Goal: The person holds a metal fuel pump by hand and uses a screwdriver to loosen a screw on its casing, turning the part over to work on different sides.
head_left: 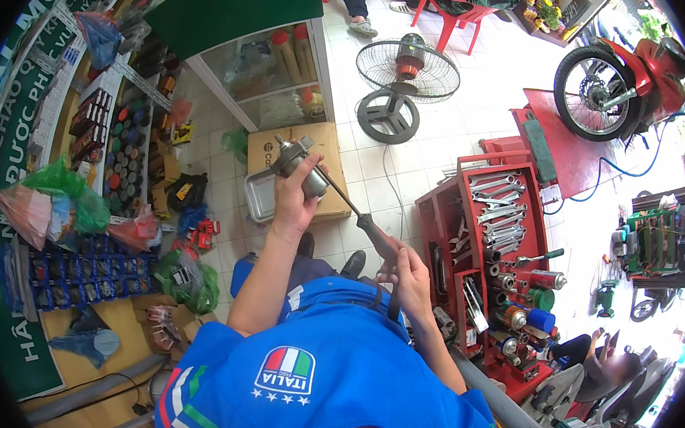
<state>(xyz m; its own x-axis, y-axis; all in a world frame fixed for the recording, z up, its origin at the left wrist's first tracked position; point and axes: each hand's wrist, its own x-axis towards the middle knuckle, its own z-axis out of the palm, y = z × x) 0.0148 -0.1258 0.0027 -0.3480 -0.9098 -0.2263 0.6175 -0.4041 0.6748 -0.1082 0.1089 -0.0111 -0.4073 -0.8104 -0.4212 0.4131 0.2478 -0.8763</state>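
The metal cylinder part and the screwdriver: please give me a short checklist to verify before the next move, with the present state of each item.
1. Left hand grips the grey metal cylinder part firmly: ok, fingers wrap around it.
2. Right hand holds the screwdriver by its dark handle: ok.
3. Screwdriver tip is seated in the part: cannot tell, the tip is hidden behind the part.
4. Shaft lines up straight with the part: ok, it runs directly from the handle to it.
5. Metal tray lies under the work to catch loose pieces: ok, it lies on the cardboard box just beside the left hand.
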